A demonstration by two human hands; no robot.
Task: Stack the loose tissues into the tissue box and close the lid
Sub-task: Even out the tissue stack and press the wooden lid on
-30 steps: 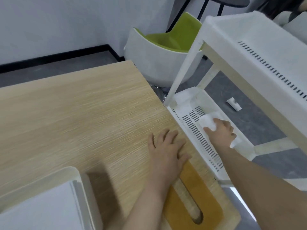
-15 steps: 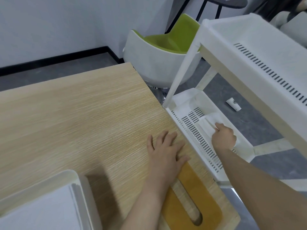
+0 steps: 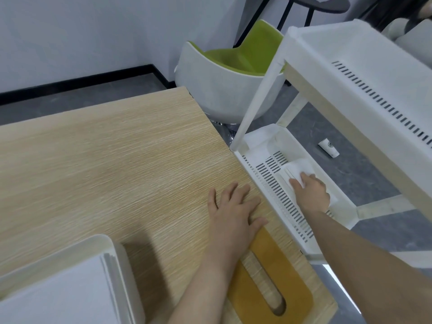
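Presently the task is partly done: the open tissue box [image 3: 63,279] at near left already holds a stack, its orange slotted lid [image 3: 273,288] lies off under the flat, relaxed left hand [image 3: 233,216], while the right hand [image 3: 312,195] grips loose tissues [image 3: 293,171] on the cart's lower shelf [image 3: 264,146], right.

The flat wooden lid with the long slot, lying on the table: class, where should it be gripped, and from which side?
Grip the flat wooden lid by its right long edge near the table's edge, coming from the right. It lies flat, so only its edges give purchase.
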